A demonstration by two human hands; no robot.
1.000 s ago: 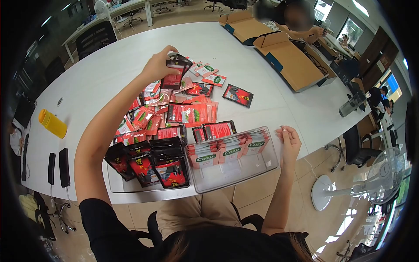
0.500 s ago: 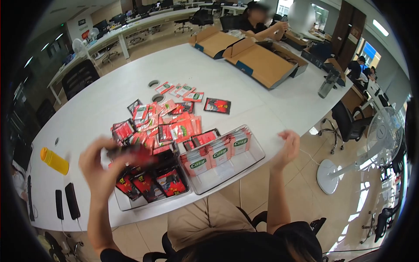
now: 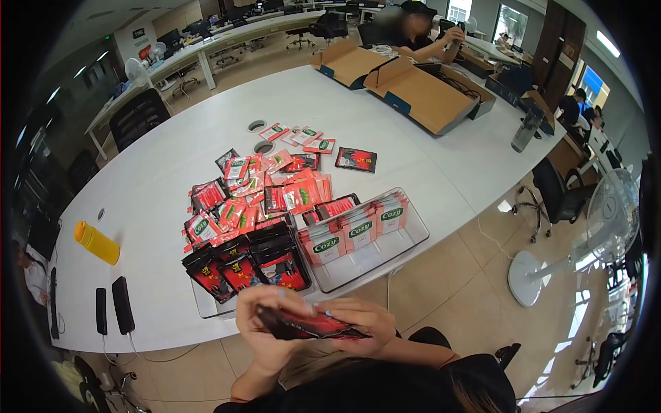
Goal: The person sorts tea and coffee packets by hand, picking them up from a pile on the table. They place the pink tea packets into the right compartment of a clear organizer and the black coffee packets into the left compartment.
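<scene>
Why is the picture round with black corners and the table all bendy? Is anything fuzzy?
Head view: a fisheye lens bends the white table and leaves black corners; the dark packet, held by the left hand and right hand, looks slightly soft, close to the camera; the pile of sachets is sharp; lighting is even, shadows faint.

Two clear bins (image 3: 375, 256) and a packet pile (image 3: 268, 193) are blocking the near middle; bare tabletop (image 3: 151, 199) is lying open leftward, toward the yellow bottle (image 3: 96, 242)
</scene>
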